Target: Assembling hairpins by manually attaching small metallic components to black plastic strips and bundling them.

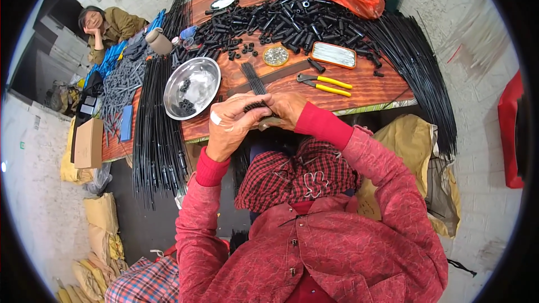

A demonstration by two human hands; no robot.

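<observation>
Curls the left hand [227, 120] nearly closed, pinching the near end of a bundle of black rods [254, 80] between thumb and fingers. Wraps the right hand [289, 109] around the same bundle from the other side, with some fingers hidden. Holds it at the near edge of the table [376, 88], with the far tips pointing away between bowl [210, 78] and pliers [334, 82]. Bends both elbows, angling the forearms inward.

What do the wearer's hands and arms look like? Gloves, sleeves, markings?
No gloves. Left hand has a white patch, like tape; right hand shows none. Mottled reddish-pink sleeves, plain bright red cuffs at both wrists.
</observation>
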